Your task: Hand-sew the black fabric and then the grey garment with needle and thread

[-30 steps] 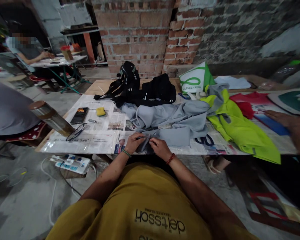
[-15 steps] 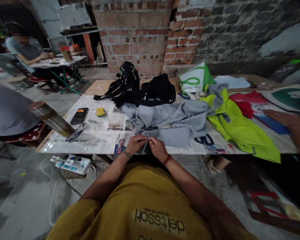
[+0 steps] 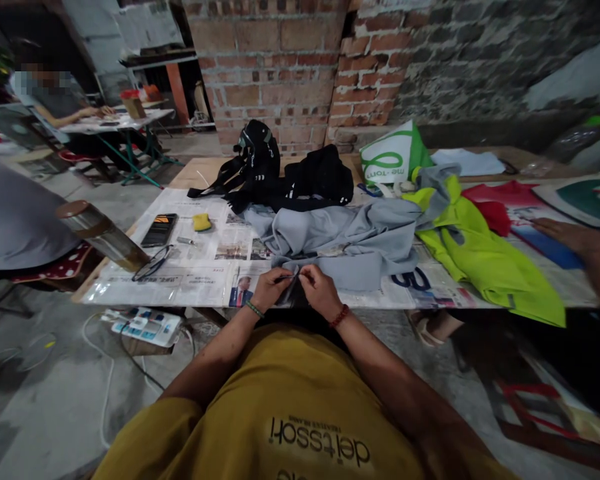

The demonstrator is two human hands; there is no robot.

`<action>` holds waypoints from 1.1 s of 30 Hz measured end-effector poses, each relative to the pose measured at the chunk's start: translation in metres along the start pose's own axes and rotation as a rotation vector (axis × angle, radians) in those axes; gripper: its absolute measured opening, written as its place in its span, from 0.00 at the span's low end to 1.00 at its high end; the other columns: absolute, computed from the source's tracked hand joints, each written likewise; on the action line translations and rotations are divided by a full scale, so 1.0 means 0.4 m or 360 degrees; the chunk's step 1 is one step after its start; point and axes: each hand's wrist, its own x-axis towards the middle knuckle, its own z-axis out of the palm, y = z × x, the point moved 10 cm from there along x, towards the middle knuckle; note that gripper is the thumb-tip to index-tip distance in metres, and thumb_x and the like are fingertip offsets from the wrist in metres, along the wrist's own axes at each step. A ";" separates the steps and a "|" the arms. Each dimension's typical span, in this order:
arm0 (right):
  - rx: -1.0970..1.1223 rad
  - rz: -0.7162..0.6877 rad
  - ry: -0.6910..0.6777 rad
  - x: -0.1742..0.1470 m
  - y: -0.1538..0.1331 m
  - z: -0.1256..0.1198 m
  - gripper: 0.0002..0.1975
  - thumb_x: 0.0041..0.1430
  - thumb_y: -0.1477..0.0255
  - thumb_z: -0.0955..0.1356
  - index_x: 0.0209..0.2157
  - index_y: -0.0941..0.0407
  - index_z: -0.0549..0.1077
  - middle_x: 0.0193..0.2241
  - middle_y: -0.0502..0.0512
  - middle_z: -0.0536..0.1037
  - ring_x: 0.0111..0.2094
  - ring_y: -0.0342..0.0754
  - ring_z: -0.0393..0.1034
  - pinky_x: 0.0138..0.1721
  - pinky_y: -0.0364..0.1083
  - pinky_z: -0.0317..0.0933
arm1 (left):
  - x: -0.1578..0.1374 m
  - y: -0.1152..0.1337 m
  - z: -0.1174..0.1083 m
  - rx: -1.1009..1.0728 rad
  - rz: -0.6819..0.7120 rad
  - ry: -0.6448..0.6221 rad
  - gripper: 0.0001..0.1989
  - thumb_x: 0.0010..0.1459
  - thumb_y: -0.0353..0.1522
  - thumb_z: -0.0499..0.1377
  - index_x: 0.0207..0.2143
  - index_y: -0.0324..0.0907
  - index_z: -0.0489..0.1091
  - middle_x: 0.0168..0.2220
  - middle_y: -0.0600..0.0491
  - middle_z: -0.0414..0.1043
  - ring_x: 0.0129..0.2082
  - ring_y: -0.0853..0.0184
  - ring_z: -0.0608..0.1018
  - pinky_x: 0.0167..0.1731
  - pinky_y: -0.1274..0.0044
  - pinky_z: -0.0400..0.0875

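Note:
A light grey garment [image 3: 350, 230] lies rumpled across the newspaper-covered table, one edge of it drawn down to the front. My left hand [image 3: 273, 287] pinches a fold of this cloth at the table's front edge. Close beside it, my right hand [image 3: 320, 290] is closed in a pinch at the same fold. A small pale sliver shows between the fingertips, too small to name. To the right, a neon yellow and grey garment [image 3: 495, 260] touches the grey one and hangs over the front edge.
Left on the table [image 3: 200, 287] are a phone [image 3: 159, 230], a yellow sponge [image 3: 201, 222], glasses [image 3: 153, 263] and a tall flask [image 3: 103, 233]. Behind lie black bags [image 3: 320, 177] and a green-white bag [image 3: 390, 157]. A co-worker's hand [image 3: 560, 233] rests near an iron [image 3: 585, 197].
My fingertips have moved slightly apart at the fold, the right hand lifting a little. The garments and other table items keep their places; the view has shifted slightly.

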 end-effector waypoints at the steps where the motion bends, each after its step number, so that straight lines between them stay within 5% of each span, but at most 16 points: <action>1: -0.0026 -0.0043 0.0080 0.006 -0.008 -0.028 0.06 0.58 0.69 0.61 0.34 0.55 0.68 0.31 0.53 0.76 0.33 0.46 0.71 0.36 0.44 0.63 | -0.001 0.001 0.000 -0.0004 -0.0021 -0.0002 0.06 0.51 0.32 0.60 0.33 0.40 0.74 0.32 0.52 0.76 0.34 0.68 0.76 0.39 0.76 0.70; 5: -0.0185 -0.0219 0.0238 0.059 -0.021 -0.106 0.14 0.56 0.75 0.60 0.43 0.56 0.70 0.43 0.59 0.75 0.44 0.49 0.69 0.45 0.47 0.62 | -0.002 0.002 -0.002 -0.0024 -0.0107 -0.0006 0.08 0.52 0.33 0.60 0.34 0.39 0.73 0.32 0.53 0.75 0.33 0.69 0.74 0.37 0.77 0.68; 8: -0.0468 -0.0214 -0.0160 0.104 0.017 -0.060 0.21 0.47 0.80 0.63 0.45 0.57 0.71 0.43 0.57 0.76 0.48 0.52 0.66 0.51 0.51 0.58 | 0.003 0.002 -0.017 -0.0071 -0.0122 0.0055 0.07 0.52 0.34 0.59 0.32 0.39 0.71 0.30 0.55 0.72 0.31 0.71 0.72 0.35 0.79 0.67; 11: -0.0690 -0.0071 -0.0377 0.108 0.093 -0.041 0.17 0.47 0.80 0.63 0.39 0.56 0.74 0.35 0.56 0.78 0.42 0.51 0.69 0.48 0.50 0.59 | 0.012 -0.015 -0.034 -0.0116 -0.0183 0.0111 0.06 0.52 0.33 0.58 0.31 0.39 0.69 0.28 0.56 0.70 0.29 0.72 0.70 0.32 0.80 0.66; 16: -0.0805 -0.0070 -0.0192 0.052 0.164 -0.108 0.10 0.48 0.80 0.62 0.28 0.56 0.74 0.29 0.56 0.76 0.35 0.50 0.68 0.43 0.48 0.60 | 0.030 -0.012 -0.032 0.0067 -0.0089 0.0077 0.06 0.52 0.30 0.58 0.34 0.39 0.71 0.33 0.54 0.74 0.35 0.69 0.74 0.39 0.78 0.68; 20: -0.0793 -0.0158 0.0014 0.026 0.132 -0.141 0.15 0.50 0.77 0.63 0.41 0.58 0.74 0.40 0.60 0.75 0.44 0.54 0.66 0.48 0.52 0.58 | 0.027 0.003 0.001 0.0134 0.0000 -0.0050 0.06 0.53 0.31 0.58 0.35 0.40 0.72 0.32 0.54 0.75 0.34 0.69 0.75 0.39 0.78 0.69; 24: -0.0815 -0.0383 -0.0138 0.053 0.058 -0.069 0.25 0.50 0.75 0.66 0.52 0.56 0.69 0.55 0.59 0.68 0.58 0.58 0.55 0.57 0.56 0.49 | 0.016 0.018 0.002 0.0114 0.0030 -0.0109 0.08 0.55 0.33 0.58 0.36 0.40 0.73 0.33 0.53 0.76 0.35 0.69 0.75 0.39 0.78 0.70; 27: -0.0849 -0.0300 -0.0246 0.079 0.066 -0.035 0.15 0.51 0.77 0.65 0.41 0.55 0.75 0.48 0.58 0.74 0.56 0.58 0.57 0.54 0.56 0.50 | 0.014 0.029 -0.030 0.0129 0.0073 -0.0057 0.09 0.56 0.34 0.57 0.35 0.39 0.73 0.34 0.52 0.76 0.36 0.68 0.76 0.40 0.77 0.70; 33: -0.0867 -0.0265 0.0121 0.026 0.110 -0.110 0.11 0.56 0.76 0.62 0.36 0.55 0.75 0.37 0.58 0.77 0.46 0.53 0.64 0.51 0.53 0.50 | 0.015 0.053 -0.042 0.0246 0.0259 -0.0006 0.07 0.57 0.31 0.57 0.35 0.41 0.74 0.34 0.50 0.76 0.37 0.67 0.76 0.41 0.75 0.71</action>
